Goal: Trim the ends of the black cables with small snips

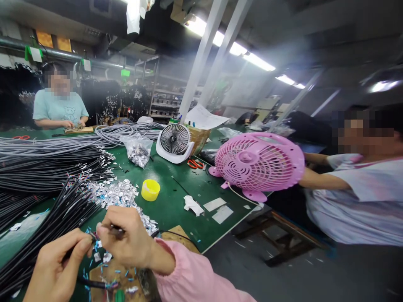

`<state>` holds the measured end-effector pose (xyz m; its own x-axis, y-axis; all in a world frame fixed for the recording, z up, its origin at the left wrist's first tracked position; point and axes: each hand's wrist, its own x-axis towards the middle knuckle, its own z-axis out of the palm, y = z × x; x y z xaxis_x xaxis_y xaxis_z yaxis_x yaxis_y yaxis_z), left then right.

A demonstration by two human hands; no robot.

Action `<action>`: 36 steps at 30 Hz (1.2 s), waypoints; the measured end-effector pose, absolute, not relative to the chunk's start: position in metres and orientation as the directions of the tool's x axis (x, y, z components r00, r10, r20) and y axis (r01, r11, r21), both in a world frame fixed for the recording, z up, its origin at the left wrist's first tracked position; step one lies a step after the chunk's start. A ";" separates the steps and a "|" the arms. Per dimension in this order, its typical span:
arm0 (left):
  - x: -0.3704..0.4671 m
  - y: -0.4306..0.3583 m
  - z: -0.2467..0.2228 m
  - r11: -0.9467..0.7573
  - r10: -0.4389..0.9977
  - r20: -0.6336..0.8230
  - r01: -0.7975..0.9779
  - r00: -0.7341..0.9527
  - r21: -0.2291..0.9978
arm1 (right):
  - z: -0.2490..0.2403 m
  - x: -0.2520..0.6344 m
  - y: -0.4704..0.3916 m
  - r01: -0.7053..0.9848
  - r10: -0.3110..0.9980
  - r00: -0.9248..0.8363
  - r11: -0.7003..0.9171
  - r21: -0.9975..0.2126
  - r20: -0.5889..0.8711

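Observation:
My left hand (58,262) is closed, thumb and forefinger pinching the thin wires at a cable's end. Facing it, my right hand (129,237) is closed as well, its fingertips almost touching the left ones at those wires. A slim dark tool (116,230) pokes out of the right fist; its kind is mostly hidden. Beneath the hands a wooden board (108,272) carries blue bits, foil scraps and a black cable end (94,283) with coloured wires. Beside the left hand runs a bundle of black cables (59,214). Foil pieces (116,193) lie heaped beyond the hands.
A yellow cup (150,190), a white fan (175,142), orange-handled scissors (195,164) and a bag of parts (137,151) stand on the green table (170,193). A pink fan (258,163) is at its right edge. One person (59,107) sits opposite, another (355,188) at right.

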<state>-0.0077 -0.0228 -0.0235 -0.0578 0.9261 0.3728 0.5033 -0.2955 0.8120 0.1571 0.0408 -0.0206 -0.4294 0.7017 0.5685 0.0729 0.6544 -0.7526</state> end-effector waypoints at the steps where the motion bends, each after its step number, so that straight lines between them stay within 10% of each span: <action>1: -0.010 -0.023 -0.027 -0.270 0.930 0.358 0.507 -0.081 0.818 | -0.020 0.159 0.041 0.112 0.677 -0.375 0.711 -0.694 0.634; 6: -0.038 -0.016 -0.040 -0.286 0.937 0.347 0.497 -0.034 0.820 | -0.006 0.164 0.045 0.244 0.705 0.003 0.687 -0.684 0.709; 24: 0.010 -0.032 -0.018 -0.116 0.944 0.218 0.369 -0.247 0.922 | -0.005 0.156 0.036 -0.007 0.696 -0.311 0.680 -0.733 0.648; 30: 0.012 -0.030 -0.008 -0.109 0.919 0.228 0.349 -0.323 0.931 | -0.035 0.161 0.037 0.091 0.563 -0.352 0.816 -0.571 0.748; 36: 0.013 -0.034 -0.010 -0.081 0.938 0.190 0.349 -0.289 0.934 | -0.028 0.161 0.036 0.058 0.780 -0.186 0.615 -0.786 0.597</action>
